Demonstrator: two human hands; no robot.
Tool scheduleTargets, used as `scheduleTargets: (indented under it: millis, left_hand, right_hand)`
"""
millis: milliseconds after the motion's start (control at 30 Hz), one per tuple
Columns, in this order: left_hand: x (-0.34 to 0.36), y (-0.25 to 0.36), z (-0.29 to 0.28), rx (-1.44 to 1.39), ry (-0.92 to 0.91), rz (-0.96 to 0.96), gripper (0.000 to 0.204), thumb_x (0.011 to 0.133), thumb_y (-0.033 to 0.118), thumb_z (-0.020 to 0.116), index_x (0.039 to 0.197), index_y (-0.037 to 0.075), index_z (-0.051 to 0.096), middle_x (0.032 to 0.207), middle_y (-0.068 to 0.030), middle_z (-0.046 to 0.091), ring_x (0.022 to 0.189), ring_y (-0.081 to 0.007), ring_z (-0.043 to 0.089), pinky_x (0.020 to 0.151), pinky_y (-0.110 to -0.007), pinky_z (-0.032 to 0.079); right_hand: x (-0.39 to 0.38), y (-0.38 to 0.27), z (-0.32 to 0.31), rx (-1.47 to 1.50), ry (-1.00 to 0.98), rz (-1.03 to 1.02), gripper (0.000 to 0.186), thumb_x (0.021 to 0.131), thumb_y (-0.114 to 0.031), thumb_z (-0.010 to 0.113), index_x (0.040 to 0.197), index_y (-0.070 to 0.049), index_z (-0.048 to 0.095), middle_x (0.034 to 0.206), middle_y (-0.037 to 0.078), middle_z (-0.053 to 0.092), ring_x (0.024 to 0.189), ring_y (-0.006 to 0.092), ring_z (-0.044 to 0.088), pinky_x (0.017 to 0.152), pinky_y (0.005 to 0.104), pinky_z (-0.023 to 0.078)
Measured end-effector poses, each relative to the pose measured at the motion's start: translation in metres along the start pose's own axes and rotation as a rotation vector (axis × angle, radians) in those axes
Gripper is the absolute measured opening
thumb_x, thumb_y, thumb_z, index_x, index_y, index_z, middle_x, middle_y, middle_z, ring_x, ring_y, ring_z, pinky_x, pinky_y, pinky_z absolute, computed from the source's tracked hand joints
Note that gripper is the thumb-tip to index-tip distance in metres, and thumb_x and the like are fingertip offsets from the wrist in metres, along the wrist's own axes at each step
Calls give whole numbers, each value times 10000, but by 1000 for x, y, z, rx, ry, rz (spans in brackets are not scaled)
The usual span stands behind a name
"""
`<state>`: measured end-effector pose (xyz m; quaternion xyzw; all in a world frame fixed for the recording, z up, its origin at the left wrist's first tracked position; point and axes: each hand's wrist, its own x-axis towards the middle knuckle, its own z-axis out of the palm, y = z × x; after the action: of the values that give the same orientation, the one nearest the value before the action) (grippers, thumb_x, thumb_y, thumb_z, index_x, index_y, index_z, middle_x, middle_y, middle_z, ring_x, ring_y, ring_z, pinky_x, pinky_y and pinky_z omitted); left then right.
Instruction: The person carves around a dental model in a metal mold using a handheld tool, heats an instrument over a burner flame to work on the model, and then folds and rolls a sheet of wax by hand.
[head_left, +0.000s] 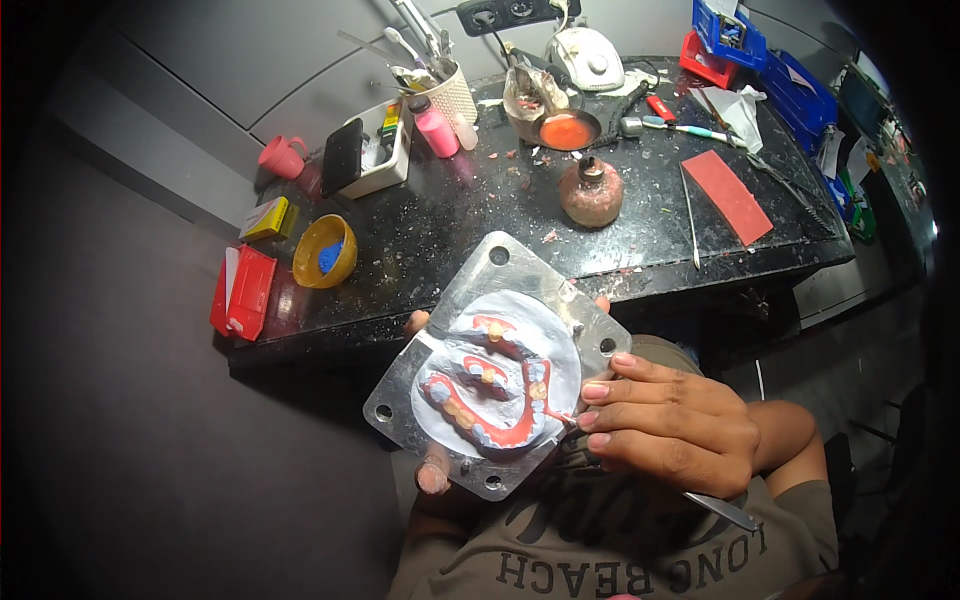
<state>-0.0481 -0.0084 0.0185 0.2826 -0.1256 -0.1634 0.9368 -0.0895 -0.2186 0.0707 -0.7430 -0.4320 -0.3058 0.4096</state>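
Gripping from below the angular silver metal plate [468, 277] with its round white plaster cast [560, 345], at the surface's [440, 250] near edge, the left hand [433, 472] leaves the top free, probably so the right hand [678, 425], pinching a slim metal tool [722, 510], reaches the cast's right side.

Taken from the wearer's head through the left of two side-by-side fisheye lenses; faces steeply downward and slightly forward. Sets at mid-frame, at close range, a square silvery metal plate [535, 275] and, at its edge, a bare right hand [690, 425]. Reaches farther, across the upper half, to a speckled glossy black workbench [450, 225], viewed obliquely from above. Includes along the bottom an olive-brown printed T-shirt [600, 530]. Bends straight edges toward a blackened rim.
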Motion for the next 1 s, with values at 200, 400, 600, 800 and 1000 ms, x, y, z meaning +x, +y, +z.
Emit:
scheduleTargets:
  millis: [200,400,600,800,1000]
  left_hand:
    - [-3,0,-10,12,-59,-153,1609,452,743,957,1694,214,81,1681,-348,107,1505,-582,238,1193,-681,280]
    - [3,-14,-22,-91,-121,55,1400,496,752,933,1652,452,203,1727,-224,107,1482,-612,261,1130,-743,331]
    - [-3,-10,-23,7,-58,43,1396,507,789,902,1662,425,209,1684,-237,232,1454,-591,323,1164,-707,302]
    - [-1,-32,-9,-318,49,253,1373,516,831,869,1659,421,227,1624,-180,374,1377,-552,433,1158,-666,327]
    - [-4,-8,-22,-103,8,-33,1294,581,837,834,1648,405,244,1664,-170,306,1407,-621,357,1150,-741,308]
  right_hand:
    - [0,0,-1,-11,-10,-10,197,860,-35,775,1013,84,745,988,220,761,1018,339,769,992,510,583]
    - [-1,1,-1,7,-8,3,185,864,-16,762,1008,99,738,982,232,754,1017,352,767,994,515,581]
    - [3,-1,-6,24,-32,-10,195,874,-18,754,997,128,714,977,259,737,1025,375,763,989,527,580]
    - [3,4,-10,6,-79,-4,200,890,-28,750,987,140,702,980,269,729,1021,389,761,966,523,595]
    - [0,2,-18,36,-68,108,215,918,93,696,1127,115,651,1076,271,725,1072,414,745,976,513,594]
